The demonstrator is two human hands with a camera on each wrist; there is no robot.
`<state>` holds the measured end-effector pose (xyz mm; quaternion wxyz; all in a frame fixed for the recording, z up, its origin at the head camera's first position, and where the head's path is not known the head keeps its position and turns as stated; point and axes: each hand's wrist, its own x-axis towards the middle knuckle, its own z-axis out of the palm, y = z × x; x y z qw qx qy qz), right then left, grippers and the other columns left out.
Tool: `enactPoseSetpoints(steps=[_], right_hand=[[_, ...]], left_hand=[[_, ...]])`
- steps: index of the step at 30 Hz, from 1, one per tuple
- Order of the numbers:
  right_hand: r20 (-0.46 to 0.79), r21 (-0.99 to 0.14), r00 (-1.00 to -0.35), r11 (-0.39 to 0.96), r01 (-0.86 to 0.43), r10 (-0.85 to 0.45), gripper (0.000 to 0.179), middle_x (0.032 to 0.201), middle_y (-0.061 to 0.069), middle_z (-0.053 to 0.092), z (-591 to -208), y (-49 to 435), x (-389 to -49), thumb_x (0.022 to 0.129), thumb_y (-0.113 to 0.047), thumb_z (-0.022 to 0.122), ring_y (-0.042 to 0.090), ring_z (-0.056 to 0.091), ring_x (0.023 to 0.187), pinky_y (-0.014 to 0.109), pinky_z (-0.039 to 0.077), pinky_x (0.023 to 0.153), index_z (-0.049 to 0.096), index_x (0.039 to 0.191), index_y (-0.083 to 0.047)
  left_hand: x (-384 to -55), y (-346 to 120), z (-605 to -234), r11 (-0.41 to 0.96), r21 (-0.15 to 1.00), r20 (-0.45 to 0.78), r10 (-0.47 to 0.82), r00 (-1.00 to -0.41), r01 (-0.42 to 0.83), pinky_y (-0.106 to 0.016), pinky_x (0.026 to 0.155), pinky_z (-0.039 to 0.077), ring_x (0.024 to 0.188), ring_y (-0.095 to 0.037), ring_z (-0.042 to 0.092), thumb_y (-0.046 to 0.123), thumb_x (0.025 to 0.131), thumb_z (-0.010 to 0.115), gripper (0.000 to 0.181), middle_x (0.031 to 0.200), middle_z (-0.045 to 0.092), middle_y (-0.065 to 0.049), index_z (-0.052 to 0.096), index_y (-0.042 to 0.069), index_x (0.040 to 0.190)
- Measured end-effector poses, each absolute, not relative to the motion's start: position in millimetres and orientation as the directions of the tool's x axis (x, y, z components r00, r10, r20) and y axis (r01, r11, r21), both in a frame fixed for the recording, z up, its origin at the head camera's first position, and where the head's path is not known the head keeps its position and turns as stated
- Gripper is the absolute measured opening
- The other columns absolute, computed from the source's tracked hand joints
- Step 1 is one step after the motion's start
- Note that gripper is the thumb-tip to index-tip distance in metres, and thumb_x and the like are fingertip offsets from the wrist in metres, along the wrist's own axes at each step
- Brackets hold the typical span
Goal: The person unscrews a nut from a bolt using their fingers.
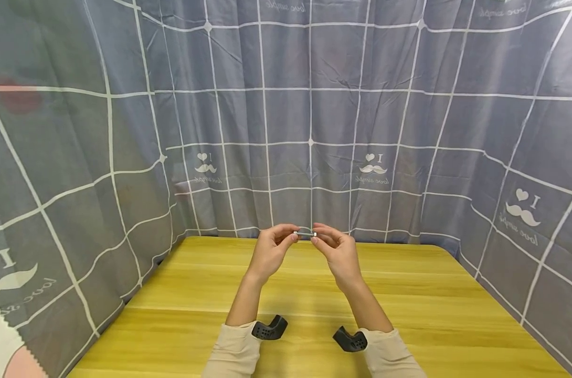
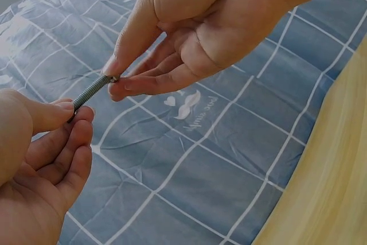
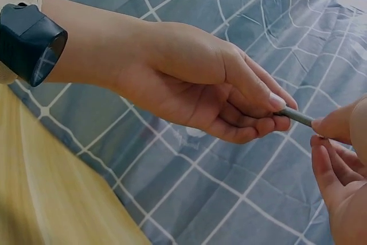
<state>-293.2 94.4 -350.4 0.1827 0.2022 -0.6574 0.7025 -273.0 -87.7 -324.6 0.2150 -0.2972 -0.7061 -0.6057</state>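
A thin grey coil spring (image 1: 306,234), finely ridged along its length, is held in the air between two hands above the far part of the table. My left hand (image 1: 269,251) pinches one end between thumb and forefinger. The other end is pinched by my right hand (image 1: 339,253). Up close in the left wrist view, the spring (image 2: 90,92) slants between the fingertips, with a small metallic bit at the right hand's end. In the right wrist view the spring (image 3: 299,117) runs straight between both grips. Fingertips hide its ends.
Below the hands lies a yellow wood-grain table (image 1: 210,294). A grey curtain (image 1: 286,121) with white grid lines surrounds it at the back and sides. Black camera mounts sit on the left wrist (image 1: 270,328) and the right wrist (image 1: 350,340), over beige sleeves.
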Motion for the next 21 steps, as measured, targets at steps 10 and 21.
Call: enactPoseSetpoints(steps=[10,21], right_hand=[[0.547,-0.837,-0.837,-0.049,-0.545,-0.028,0.023,0.111,0.019,0.070,-350.9,94.8,-293.5,0.096,0.000,0.072,0.022,0.068,0.100,0.031,0.054,0.092,0.070,0.118,0.008],[0.569,-0.820,-0.822,-0.061,-0.569,0.010,0.021,0.116,0.024,0.068,-352.0,94.1,-295.5,0.095,0.005,0.071,0.021,0.068,0.101,0.029,0.055,0.091,0.070,0.116,0.009]], left_hand=[[-276.4,-87.6,-325.9,0.078,0.722,0.673,0.151,-0.724,0.688,-0.027,0.085,0.054,0.093,-0.037,0.069,-0.009,0.099,0.061,0.015,0.101,0.072,-0.024,0.071,-0.013,0.110],[-274.4,-87.4,-324.1,0.090,0.718,0.674,0.154,-0.722,0.690,-0.027,0.085,0.054,0.091,-0.031,0.070,-0.009,0.099,0.061,0.015,0.100,0.073,-0.024,0.071,-0.013,0.110]])
